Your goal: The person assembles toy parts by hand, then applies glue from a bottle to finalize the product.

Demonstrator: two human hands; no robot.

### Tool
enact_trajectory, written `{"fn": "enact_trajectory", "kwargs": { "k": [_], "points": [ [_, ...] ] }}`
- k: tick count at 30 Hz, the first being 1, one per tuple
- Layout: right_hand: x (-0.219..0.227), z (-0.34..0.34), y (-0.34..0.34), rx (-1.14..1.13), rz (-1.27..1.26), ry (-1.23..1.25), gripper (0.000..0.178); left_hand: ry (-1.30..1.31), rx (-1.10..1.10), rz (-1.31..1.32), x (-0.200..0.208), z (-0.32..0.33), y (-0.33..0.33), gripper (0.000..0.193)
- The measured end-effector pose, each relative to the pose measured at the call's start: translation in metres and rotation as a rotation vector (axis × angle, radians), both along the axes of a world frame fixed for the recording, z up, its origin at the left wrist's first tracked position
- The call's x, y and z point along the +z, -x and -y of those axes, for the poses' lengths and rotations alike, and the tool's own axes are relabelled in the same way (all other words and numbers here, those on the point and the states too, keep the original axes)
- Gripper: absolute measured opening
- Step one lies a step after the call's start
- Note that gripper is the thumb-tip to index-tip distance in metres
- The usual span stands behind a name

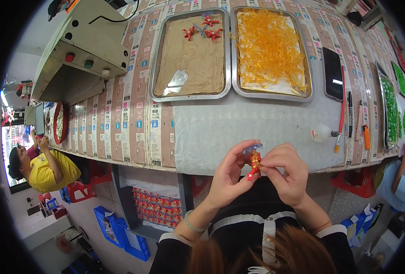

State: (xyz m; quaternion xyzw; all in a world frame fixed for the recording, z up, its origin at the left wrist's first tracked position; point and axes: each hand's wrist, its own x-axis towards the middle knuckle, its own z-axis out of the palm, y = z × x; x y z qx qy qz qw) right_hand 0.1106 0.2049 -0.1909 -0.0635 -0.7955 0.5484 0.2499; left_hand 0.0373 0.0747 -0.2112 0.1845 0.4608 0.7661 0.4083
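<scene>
The pale sheet (243, 125) lies beyond the grip, where left hand (229, 176) and right hand (287, 172) pinch the red figurine (255, 160) (best done gently, steadily).

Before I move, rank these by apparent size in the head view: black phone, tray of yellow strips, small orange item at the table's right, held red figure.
1. Tray of yellow strips
2. Black phone
3. Unranked: red figure and orange item; the figure is partly covered and looks nearer the camera.
</scene>
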Motion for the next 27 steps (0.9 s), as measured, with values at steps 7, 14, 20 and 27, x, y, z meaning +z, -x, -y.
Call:
{"fn": "enact_trajectory", "kwargs": {
  "k": [7, 14, 20, 27],
  "points": [
    [-0.001, 0.002, 0.002, 0.015, -0.015, 0.009, 0.014, 0.024, -0.026, -0.035, 0.002, 0.002, -0.002, 0.056],
    [-0.003, 0.003, 0.003, 0.002, -0.033, -0.031, 0.016, 0.011, -0.030, -0.112, -0.002, 0.003, -0.001, 0.056],
    [-0.006, 0.010, -0.001, -0.063, -0.048, -0.092, 0.016, -0.015, -0.027, -0.073, -0.004, 0.003, -0.004, 0.057],
    [-0.009, 0.018, 0.001, -0.151, -0.110, -0.190, 0.020, -0.309, -0.029, 0.304, -0.010, 0.001, -0.006, 0.045]
  ]
}}
